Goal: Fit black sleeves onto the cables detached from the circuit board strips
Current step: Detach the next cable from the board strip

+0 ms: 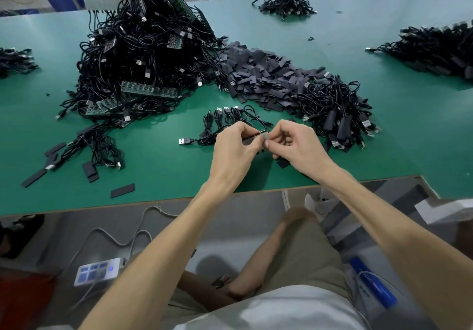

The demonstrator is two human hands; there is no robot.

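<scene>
Over the green table point(384, 137), my left hand point(234, 145) and my right hand point(294, 145) meet at a small circuit board strip point(254, 135). The left hand pinches one end of the strip and the right hand pinches the other end. Black cables point(225, 122) with USB plugs trail from the strip toward the far side, one plug point(183, 141) lying to the left. A heap of flat black sleeves point(261, 73) lies behind the hands. Whether my right hand also holds a sleeve is hidden by the fingers.
A tall tangle of cables and green board strips point(143, 55) rises at the left back. Sleeved cables point(335, 114) pile up to the right. Loose sleeves point(122, 190) lie near the table's front edge. More cable heaps point(435, 48) sit far right and back.
</scene>
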